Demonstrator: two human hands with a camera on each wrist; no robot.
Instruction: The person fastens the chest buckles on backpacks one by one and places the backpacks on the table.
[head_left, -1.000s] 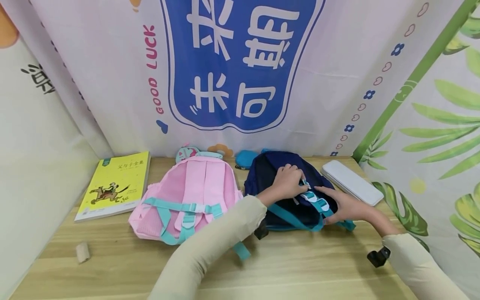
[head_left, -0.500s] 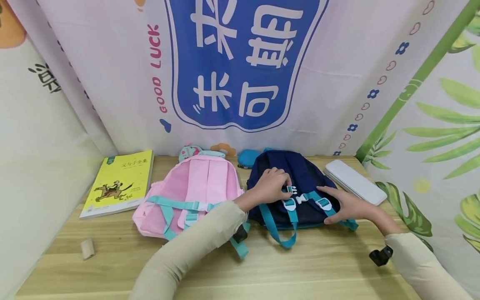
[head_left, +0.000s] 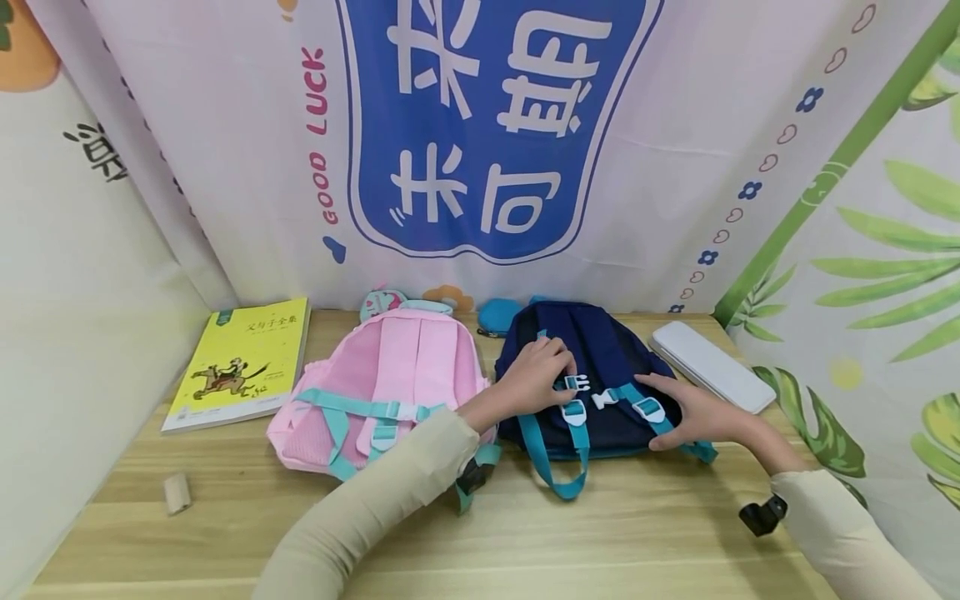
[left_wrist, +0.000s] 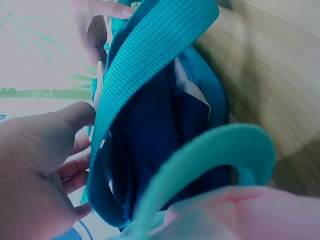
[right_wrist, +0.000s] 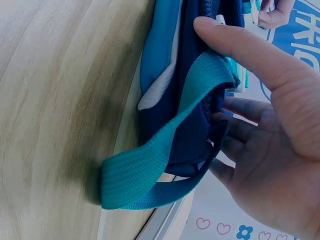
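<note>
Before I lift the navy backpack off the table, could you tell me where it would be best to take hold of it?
Probably the teal strap loop hanging off the navy backpack at its near edge. It lies open on the wooden table, free of the left hand and right hand, so fingers can hook through it from the front.

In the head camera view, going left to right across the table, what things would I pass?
Small wooden block → yellow book → pink backpack → navy backpack, with the left hand and right hand on it → white case.
</note>
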